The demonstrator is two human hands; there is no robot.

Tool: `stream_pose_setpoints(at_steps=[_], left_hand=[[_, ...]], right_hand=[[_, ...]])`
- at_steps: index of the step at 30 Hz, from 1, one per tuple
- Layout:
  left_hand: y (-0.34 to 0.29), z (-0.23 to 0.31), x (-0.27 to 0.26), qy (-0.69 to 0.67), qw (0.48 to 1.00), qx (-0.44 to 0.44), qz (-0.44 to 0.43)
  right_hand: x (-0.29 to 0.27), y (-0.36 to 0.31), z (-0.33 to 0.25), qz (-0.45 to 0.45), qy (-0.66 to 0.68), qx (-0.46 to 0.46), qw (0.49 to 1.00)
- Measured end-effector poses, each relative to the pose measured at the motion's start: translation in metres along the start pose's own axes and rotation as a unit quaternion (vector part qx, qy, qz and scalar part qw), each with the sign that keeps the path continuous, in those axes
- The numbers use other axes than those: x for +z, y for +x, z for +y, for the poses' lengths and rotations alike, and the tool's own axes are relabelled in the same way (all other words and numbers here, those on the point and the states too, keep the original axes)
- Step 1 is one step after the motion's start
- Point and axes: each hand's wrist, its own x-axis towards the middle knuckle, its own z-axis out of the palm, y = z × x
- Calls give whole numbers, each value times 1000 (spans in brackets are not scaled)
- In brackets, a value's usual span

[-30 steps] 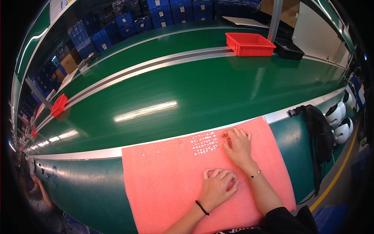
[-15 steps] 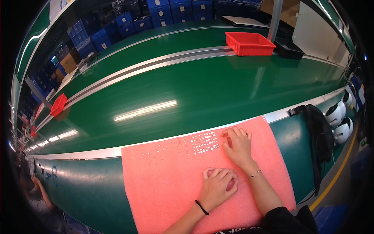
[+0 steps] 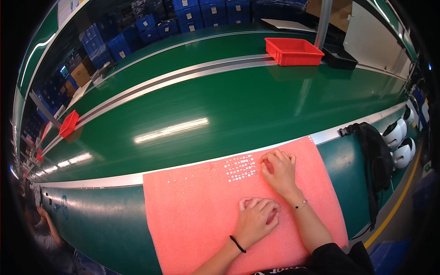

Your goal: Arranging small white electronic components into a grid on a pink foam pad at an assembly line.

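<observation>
- Hands are seen laid on a pink foam sheet (image 3: 192,220) spread over the near edge of a long green conveyor belt (image 3: 220,105).
- The left hand (image 3: 255,219) is rested palm down near the middle of the sheet, fingers curled loosely inward; whether anything is gripped beneath it cannot be told.
- The right hand (image 3: 278,168) is placed farther up the sheet, close to its far edge, with fingers bent and fingertips pressed to the foam; what, if anything, is pinched there is hidden.
- A dense cluster of tiny silvery parts (image 3: 240,167) is set into the foam just left of the right hand, and sparser rows of the same parts (image 3: 192,176) are scattered farther left.
- A red plastic bin (image 3: 293,50) and a black tray (image 3: 340,57) are seen on the far side of the belt.
- A black bag (image 3: 373,160) is hung at the right end, beside white helmets (image 3: 398,142).
- Blue crates (image 3: 192,13) are stacked beyond the belt.
</observation>
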Motion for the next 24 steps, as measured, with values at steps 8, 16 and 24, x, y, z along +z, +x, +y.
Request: stream_pose_setpoints(at_steps=[8, 16, 24], left_hand=[[0, -1, 0, 2, 1000, 5, 1], [0, -1, 0, 3, 1000, 14, 3], [-1, -2, 1, 1, 1000, 15, 3]], right_hand=[[2, 0, 2, 8, -8, 0, 1000], [-2, 1, 1, -1, 9, -1, 1000], [-2, 2, -1, -2, -3, -5, 1000]])
